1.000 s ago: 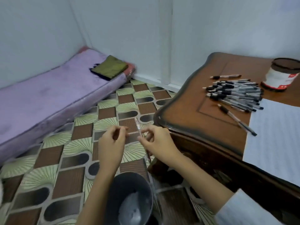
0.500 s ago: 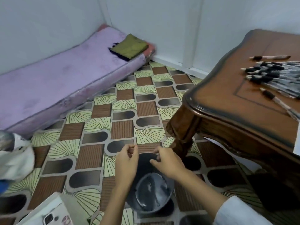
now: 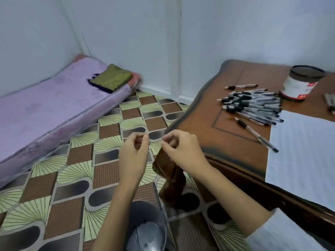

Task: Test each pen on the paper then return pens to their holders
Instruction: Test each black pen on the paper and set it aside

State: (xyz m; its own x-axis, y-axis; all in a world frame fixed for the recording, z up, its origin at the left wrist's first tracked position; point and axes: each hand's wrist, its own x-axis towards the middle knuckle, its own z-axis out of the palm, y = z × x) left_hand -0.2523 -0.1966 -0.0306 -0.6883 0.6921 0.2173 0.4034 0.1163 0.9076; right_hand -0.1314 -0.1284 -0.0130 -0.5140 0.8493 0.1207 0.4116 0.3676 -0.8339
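Observation:
A heap of black-grip pens (image 3: 253,105) lies on the wooden table (image 3: 204,116). One single pen (image 3: 242,86) lies behind the heap and another pen (image 3: 255,135) lies in front, beside the white paper (image 3: 304,151). A round pen holder (image 3: 301,86) stands at the back of the table. My left hand (image 3: 134,154) and my right hand (image 3: 181,151) hover off the table's left corner, above the floor, fingers curled and thumb meeting forefinger. Nothing shows in the left hand. A tiny pale bit shows at the right fingertips; I cannot tell what it is.
A dark grey bin (image 3: 146,230) stands on the patterned floor right below my forearms, beside the carved table leg (image 3: 170,180). A purple mattress (image 3: 54,109) with a folded green cloth (image 3: 111,79) lies along the left wall. More pens (image 3: 330,102) lie at the table's right edge.
My hands have risen from just over the bin to the height of the table corner. The view has swung back up and right, showing the pens, holder and paper again.

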